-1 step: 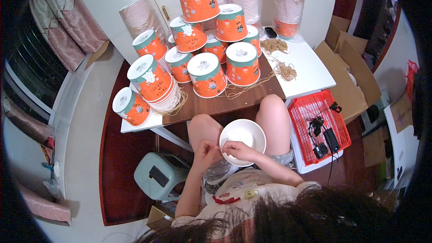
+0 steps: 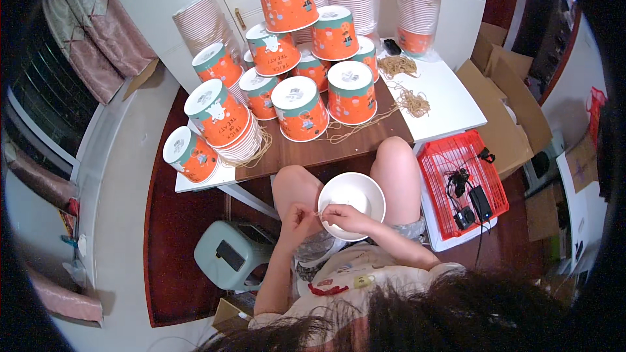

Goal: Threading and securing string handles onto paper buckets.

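Note:
A white paper bucket (image 2: 355, 190) rests in my lap between my thighs, its open mouth facing up. At the bucket's left rim my left hand (image 2: 299, 223) is closed in a pinch. My right hand (image 2: 347, 219) reaches over the bucket's near side, its fingertips pinched at the same spot on the rim. The hands almost meet there. A tiny pale bit shows between the fingertips, too small to name. On the table beyond, orange and green printed paper buckets (image 2: 300, 107) stand upside down in a pile.
Tan twine bundles (image 2: 413, 101) lie on the table (image 2: 450, 107), some strands near the buckets. Tall wrapped bucket stacks (image 2: 417, 0) stand behind. To the right are a red basket (image 2: 433, 186) with black adapters and cardboard boxes (image 2: 499, 124). A grey-green stool (image 2: 212, 264) stands at left.

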